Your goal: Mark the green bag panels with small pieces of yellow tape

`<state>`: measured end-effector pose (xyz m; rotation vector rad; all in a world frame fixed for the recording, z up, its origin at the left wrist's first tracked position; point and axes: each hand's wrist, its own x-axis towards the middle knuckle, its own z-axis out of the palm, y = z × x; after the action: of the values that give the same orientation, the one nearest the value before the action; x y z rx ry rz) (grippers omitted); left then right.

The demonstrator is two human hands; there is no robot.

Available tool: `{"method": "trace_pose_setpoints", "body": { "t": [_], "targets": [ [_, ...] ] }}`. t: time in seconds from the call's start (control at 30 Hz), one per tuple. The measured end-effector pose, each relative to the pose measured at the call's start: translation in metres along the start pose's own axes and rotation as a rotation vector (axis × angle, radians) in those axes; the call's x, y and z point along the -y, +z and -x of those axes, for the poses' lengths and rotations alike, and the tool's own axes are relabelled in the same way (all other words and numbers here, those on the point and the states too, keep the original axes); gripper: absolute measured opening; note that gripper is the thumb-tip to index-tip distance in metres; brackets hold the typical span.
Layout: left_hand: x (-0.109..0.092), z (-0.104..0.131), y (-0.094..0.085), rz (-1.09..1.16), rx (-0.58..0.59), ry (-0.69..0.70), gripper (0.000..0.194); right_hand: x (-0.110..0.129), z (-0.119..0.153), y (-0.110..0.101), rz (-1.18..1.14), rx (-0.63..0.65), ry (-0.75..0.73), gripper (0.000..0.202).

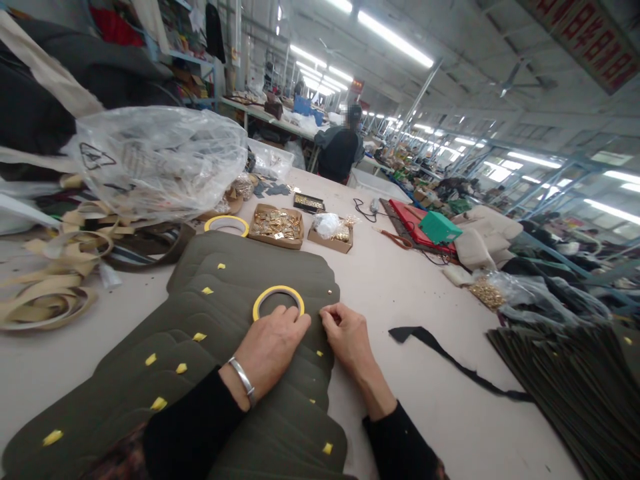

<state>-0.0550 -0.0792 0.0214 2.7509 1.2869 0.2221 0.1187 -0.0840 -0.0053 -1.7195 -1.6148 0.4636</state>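
Note:
Overlapping dark olive fabric panels lie fanned out across the table, with small yellow tape pieces stuck on several of them. My left hand, a silver bracelet at its wrist, is curled over the near rim of a roll of yellow tape above the panels. Beside the panels' right edge, my right hand is closed in a pinch; whatever is between its fingertips is too small or hidden to name. A tiny shiny metal dot shows on the top panel near that hand.
Behind the panels stand a box of gold metal parts, a second small box and another yellow tape roll. Tan strips and a plastic bag lie left. A black strip and stacked olive panels lie right. A person sits beyond.

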Motion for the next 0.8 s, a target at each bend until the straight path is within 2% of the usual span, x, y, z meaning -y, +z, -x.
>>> {"method": "trace_pose_setpoints", "body": {
  "t": [0.13, 0.27, 0.37, 0.4, 0.5, 0.6, 0.67, 0.8],
  "targets": [
    [-0.001, 0.0, -0.002, 0.003, 0.001, -0.001, 0.021, 0.003, -0.005, 0.002, 0.101, -0.013, -0.084, 0.019],
    [-0.001, 0.001, -0.002, -0.005, 0.0, 0.019, 0.021, -0.002, -0.009, 0.001, 0.095, 0.006, -0.063, 0.014],
    [0.001, 0.002, 0.001, -0.023, -0.036, 0.029, 0.02, -0.01, -0.008, -0.005, -0.023, 0.006, 0.028, 0.032],
    [0.001, 0.002, 0.003, -0.025, -0.048, 0.032, 0.019, -0.012, -0.006, -0.007, -0.052, 0.001, 0.019, 0.033],
    [0.004, 0.002, 0.007, -0.024, -0.081, 0.047, 0.018, -0.016, -0.002, -0.013, -0.018, 0.004, -0.187, 0.015],
    [0.007, 0.001, 0.007, -0.01, -0.099, 0.061, 0.017, -0.015, -0.002, -0.012, 0.09, 0.053, -0.349, 0.017],
    [0.008, 0.0, 0.004, 0.017, -0.087, 0.056, 0.018, -0.012, -0.003, -0.007, 0.138, 0.061, -0.339, 0.018],
    [0.01, -0.001, -0.005, 0.119, -0.066, 0.06, 0.019, -0.005, -0.006, 0.0, 0.198, 0.021, -0.204, 0.016]
  ]
}}
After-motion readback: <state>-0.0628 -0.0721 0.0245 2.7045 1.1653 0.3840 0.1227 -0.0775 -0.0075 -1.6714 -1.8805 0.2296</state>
